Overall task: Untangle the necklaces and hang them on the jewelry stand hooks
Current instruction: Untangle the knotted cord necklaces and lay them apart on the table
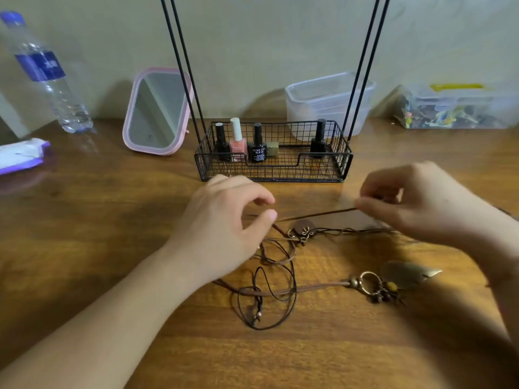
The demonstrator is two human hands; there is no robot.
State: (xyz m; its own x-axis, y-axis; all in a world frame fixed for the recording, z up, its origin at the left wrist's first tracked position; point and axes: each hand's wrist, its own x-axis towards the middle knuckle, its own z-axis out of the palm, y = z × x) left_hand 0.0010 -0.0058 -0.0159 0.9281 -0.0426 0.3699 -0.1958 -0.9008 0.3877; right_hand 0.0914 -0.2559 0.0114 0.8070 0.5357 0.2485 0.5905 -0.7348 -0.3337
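Head view: brown cord necklaces point(276, 279) lie tangled in loops on the wooden table point(118, 209), in front of the black wire jewelry stand point(273, 164). One carries a round brown pendant point(302, 228), another a brass ring with a leaf charm point(404, 273). The right hand point(421, 200) pinches one cord taut. The left hand point(222, 226) hovers above the tangle, fingers loosely curled, holding nothing.

One head-worn camera looks forward and down, close over the wooden table point(98, 220), wall across the frame's top.
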